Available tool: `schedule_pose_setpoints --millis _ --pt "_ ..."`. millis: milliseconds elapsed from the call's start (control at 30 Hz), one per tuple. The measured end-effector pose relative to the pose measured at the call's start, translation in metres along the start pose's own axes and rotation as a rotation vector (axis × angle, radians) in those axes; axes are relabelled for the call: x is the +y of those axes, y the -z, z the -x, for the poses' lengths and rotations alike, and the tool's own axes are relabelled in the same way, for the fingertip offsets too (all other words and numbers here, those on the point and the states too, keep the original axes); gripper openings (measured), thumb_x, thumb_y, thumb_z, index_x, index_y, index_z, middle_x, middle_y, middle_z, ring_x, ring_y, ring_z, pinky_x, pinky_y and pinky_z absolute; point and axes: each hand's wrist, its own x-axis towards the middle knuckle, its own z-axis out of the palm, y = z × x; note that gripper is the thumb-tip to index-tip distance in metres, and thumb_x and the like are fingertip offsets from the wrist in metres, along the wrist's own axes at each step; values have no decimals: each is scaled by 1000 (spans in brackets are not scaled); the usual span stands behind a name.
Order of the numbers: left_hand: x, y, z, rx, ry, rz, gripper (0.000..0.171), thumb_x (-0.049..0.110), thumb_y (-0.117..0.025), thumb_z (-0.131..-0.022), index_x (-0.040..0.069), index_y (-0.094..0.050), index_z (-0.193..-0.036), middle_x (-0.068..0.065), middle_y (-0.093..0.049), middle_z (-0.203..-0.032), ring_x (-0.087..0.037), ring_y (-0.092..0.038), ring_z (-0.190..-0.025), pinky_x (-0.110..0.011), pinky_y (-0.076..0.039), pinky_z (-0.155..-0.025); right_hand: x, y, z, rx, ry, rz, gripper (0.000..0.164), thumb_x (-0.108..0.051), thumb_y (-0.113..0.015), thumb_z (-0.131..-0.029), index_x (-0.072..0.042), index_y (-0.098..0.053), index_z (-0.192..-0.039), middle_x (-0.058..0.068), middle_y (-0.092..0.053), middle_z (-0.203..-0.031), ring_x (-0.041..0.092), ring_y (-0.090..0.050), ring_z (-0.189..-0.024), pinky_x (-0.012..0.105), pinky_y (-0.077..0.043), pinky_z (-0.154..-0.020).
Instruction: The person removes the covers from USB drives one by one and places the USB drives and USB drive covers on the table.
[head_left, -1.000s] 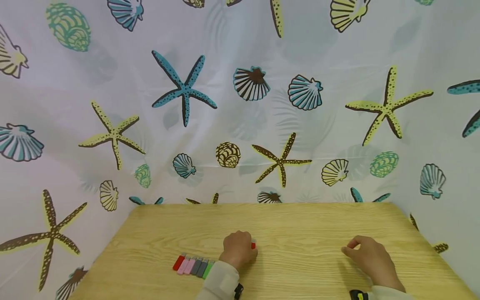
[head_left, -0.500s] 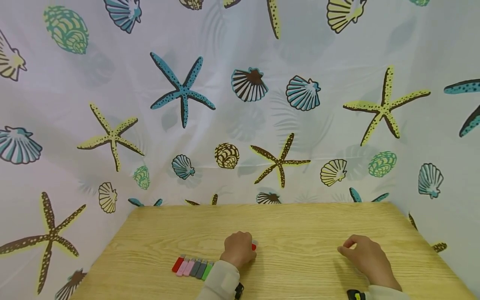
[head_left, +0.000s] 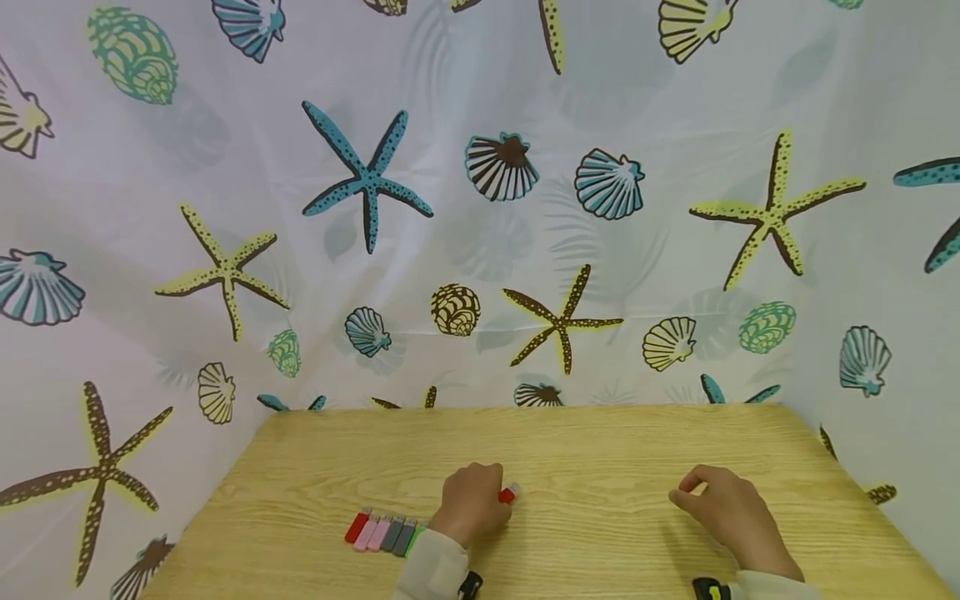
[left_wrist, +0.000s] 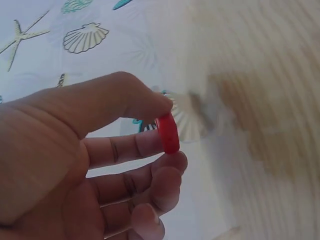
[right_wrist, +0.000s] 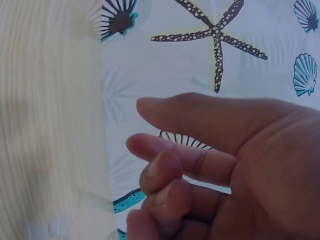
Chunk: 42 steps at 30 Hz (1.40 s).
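My left hand (head_left: 471,504) pinches a red USB flash drive (head_left: 507,494) between thumb and index finger, to the right of a row of drives. Its pale plug end points away from the hand in the head view. The left wrist view shows the red drive's end (left_wrist: 168,134) at the fingertips, the other fingers loosely bent below. The row holds a red drive (head_left: 357,527), pink drives (head_left: 377,534), grey drives (head_left: 403,536) and a green drive (head_left: 415,539), partly covered by my left sleeve. Off to the right, my right hand (head_left: 727,508) hovers with relaxed, loosely curled fingers, holding nothing.
The wooden table (head_left: 592,458) runs back to a white curtain (head_left: 495,250) printed with shells and starfish, which also closes off both sides. Dark bands (head_left: 708,588) sit at both wrists.
The red drive in my left hand has tilted and shows more beyond the fingers, its plug now in sight. My right hand has drifted slightly left.
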Motion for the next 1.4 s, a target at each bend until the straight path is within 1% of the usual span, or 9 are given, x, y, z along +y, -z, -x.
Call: schedule_pose_setpoints --millis 233,400,600,667,800,900,1067,1267,1400 --pt "-5 20 16 18 -63 123 21 22 -78 -73 16 -58 -76 4 -58 -64 -9 -48 -50 -27 -43 -46 -23 -1 6 -40 105 -56 25 -32 -69 -86 -9 -66 -96 2 -58 -68 15 -48 -56 31 -41 -53" --pt "-1 44 28 83 -126 142 16 18 -76 -73 16 -62 -79 4 -62 -68 -7 -46 -49 -24 -40 -45 -40 0 16 -104 232 -101 21 -27 -69 -87 -9 -66 -98 1 -53 -63 14 -45 -52 30 -40 -52" --pt "10 73 42 76 -205 142 16 20 -76 -74 18 -63 -82 8 -59 -70 -6 -43 -52 -22 -37 -44 -59 1 26 -155 390 -99 23 -28 -68 -87 -9 -65 -100 -4 -50 -62 5 -39 -49 24 -39 -50" --pt "13 81 47 72 -236 145 15 20 -76 -75 18 -63 -83 8 -59 -69 -5 -43 -52 -21 -36 -44 -67 2 29 -148 418 -91 21 -26 -69 -87 -10 -65 -100 -6 -49 -61 3 -37 -48 23 -39 -49" --pt "17 95 59 63 -280 148 14 21 -75 -76 18 -64 -84 7 -57 -69 -4 -43 -53 -19 -37 -45 -86 2 37 -84 476 -73 16 -25 -69 -87 -14 -65 -98 -10 -45 -58 -1 -34 -48 21 -38 -50" --pt "19 105 67 56 -304 151 14 23 -75 -76 18 -64 -85 8 -56 -68 -3 -43 -54 -18 -38 -46 -98 3 44 -72 529 -84 17 -29 -68 -87 -16 -65 -98 -12 -46 -58 -2 -36 -48 20 -40 -50" --pt "24 118 78 15 -333 150 14 24 -73 -79 19 -64 -87 10 -53 -69 -3 -43 -52 -19 -38 -47 -110 4 55 -133 622 -122 26 -38 -66 -88 -15 -64 -101 -13 -49 -63 -3 -43 -54 20 -44 -52" --pt "30 131 88 -106 -363 127 16 26 -73 -81 22 -64 -93 12 -52 -72 -1 -45 -54 -18 -40 -51 -121 0 63 -228 707 -114 32 -42 -66 -87 -15 -63 -104 -16 -52 -73 -2 -49 -67 22 -49 -59" --pt "32 135 93 -135 -404 114 17 27 -75 -81 23 -64 -93 13 -51 -73 0 -45 -57 -17 -39 -52 -128 -5 66 -237 786 -125 31 -40 -67 -87 -14 -65 -105 -15 -56 -79 -1 -51 -71 23 -50 -61"
